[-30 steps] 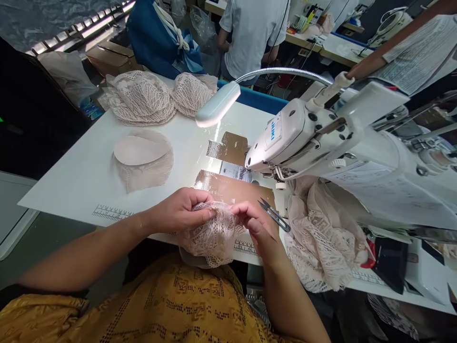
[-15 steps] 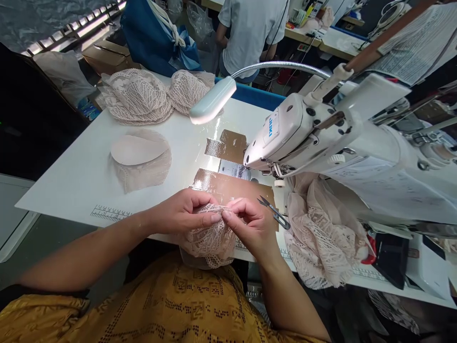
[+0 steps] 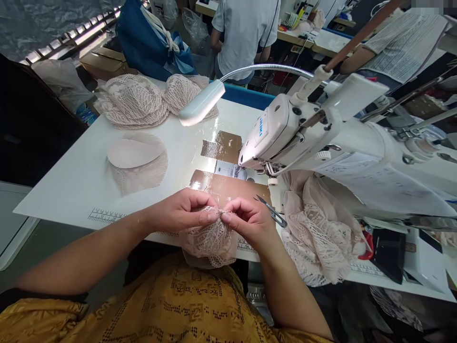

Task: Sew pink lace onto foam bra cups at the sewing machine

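Note:
My left hand (image 3: 180, 211) and my right hand (image 3: 247, 224) both pinch the upper edge of a beige lace cup (image 3: 210, 240) at the front edge of the white table (image 3: 71, 181). Their fingertips meet on the lace. The right hand also holds small thread snips (image 3: 272, 212), whose blades point right toward the sewing machine. The cup hangs partly over the table edge above my lap.
A white sewing machine (image 3: 321, 143) with a gooseneck lamp (image 3: 202, 102) stands at right, with a lace pile (image 3: 317, 233) under its arm. A foam cup on lace (image 3: 135, 155) and stacked lace cups (image 3: 143, 100) lie at left. A person in a white shirt (image 3: 246, 28) works behind.
My right hand moved left along the lace edge until its fingertips met those of my left hand. The view drifted slightly.

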`<state>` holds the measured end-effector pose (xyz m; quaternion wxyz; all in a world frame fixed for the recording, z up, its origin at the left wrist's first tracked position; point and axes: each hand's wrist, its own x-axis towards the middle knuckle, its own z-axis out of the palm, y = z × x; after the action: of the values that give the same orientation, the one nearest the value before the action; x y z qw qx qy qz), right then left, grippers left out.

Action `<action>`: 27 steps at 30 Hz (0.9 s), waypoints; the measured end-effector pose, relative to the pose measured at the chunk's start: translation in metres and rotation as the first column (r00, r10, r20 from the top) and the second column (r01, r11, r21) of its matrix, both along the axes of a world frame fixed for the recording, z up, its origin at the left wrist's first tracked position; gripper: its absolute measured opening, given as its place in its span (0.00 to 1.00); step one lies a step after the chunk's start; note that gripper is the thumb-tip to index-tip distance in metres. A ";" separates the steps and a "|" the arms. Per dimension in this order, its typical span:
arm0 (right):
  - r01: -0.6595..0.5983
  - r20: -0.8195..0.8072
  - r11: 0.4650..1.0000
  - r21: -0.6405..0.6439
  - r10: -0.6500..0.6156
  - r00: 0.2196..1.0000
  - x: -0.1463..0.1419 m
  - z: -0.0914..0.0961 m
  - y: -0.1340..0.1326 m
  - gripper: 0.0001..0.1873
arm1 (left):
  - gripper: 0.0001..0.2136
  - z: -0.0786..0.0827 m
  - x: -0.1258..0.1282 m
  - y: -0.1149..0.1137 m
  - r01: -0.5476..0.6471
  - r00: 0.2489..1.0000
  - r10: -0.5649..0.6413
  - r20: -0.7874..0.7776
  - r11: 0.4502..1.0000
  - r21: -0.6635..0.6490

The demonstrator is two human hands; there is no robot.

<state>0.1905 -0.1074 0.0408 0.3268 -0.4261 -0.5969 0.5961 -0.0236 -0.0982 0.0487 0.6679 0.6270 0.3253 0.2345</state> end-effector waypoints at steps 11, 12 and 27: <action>0.028 -0.202 0.978 -0.209 -0.072 0.977 -0.001 -0.009 0.004 0.15 | 0.15 -0.017 0.023 -0.015 -0.226 0.901 0.367 0.229 0.851 -0.474; 0.046 -0.207 0.977 -0.207 -0.090 0.974 0.003 -0.009 0.005 0.15 | 0.15 -0.014 0.017 -0.012 -0.273 0.882 0.420 0.214 0.826 -0.494; 0.016 0.471 0.948 0.319 -0.173 0.865 0.055 0.003 0.030 0.10 | 0.10 -0.035 0.062 0.060 0.285 0.583 0.533 -0.613 0.573 0.768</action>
<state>0.2459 -0.0775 0.0437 0.2544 -0.5374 -0.7230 0.3518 0.0383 -0.0378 0.0140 0.0603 0.8621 0.4931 0.0997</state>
